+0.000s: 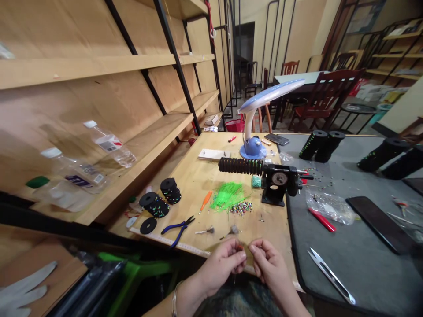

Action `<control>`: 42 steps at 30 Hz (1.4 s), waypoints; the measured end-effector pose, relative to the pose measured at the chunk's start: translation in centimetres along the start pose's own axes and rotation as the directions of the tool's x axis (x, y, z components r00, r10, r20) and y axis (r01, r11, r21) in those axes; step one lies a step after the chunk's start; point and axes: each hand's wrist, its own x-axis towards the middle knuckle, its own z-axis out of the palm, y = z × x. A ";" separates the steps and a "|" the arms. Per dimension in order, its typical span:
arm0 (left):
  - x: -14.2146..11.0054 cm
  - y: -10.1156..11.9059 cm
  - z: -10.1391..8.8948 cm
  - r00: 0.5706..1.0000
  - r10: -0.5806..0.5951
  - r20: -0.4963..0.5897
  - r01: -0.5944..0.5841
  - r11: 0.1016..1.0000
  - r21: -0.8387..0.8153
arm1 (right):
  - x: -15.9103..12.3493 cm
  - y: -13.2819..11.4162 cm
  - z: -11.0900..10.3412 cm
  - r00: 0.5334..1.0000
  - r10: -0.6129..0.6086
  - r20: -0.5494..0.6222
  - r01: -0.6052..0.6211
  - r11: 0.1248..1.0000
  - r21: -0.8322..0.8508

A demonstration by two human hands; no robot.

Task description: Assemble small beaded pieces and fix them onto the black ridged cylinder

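Observation:
My left hand (228, 259) is closed in a pinch around a small reddish-orange piece (240, 248), too small to name. Close beside it, my right hand (268, 260) has its thumb and fingers pressed together; whatever they hold is too fine to make out. Both hands are over the front edge of the wooden table (264, 233). Just beyond them lie two small tools with grey tips, one (234, 230) nearer the hands and one (210, 230) further left. Farther back are bright green strands (227, 196) and a heap of multicoloured beads (241, 208).
Blue-handled pliers (178, 228), an orange-handled tool (205, 201) and black spools (154, 204) are on the left. A black winding device (277, 182) and a blue lamp (254, 147) stand behind. Silver thread snips (330, 275) and a phone (376, 224) rest on the grey mat (360, 281).

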 end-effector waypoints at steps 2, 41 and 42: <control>-0.2 -0.2 0.2 1.000 -0.004 -0.003 0.004 1.000 0.025 | -0.5 0.5 0.0 1.000 0.017 -0.009 -0.017 1.000 0.000; -0.5 -2.1 1.2 1.000 -0.021 0.019 0.020 0.999 0.044 | -1.9 2.1 0.2 0.997 0.059 -0.042 -0.057 0.997 0.061; -0.5 -2.2 1.2 1.000 0.004 0.024 -0.005 0.998 0.062 | -2.0 2.1 0.2 0.997 0.050 -0.054 -0.047 0.997 0.062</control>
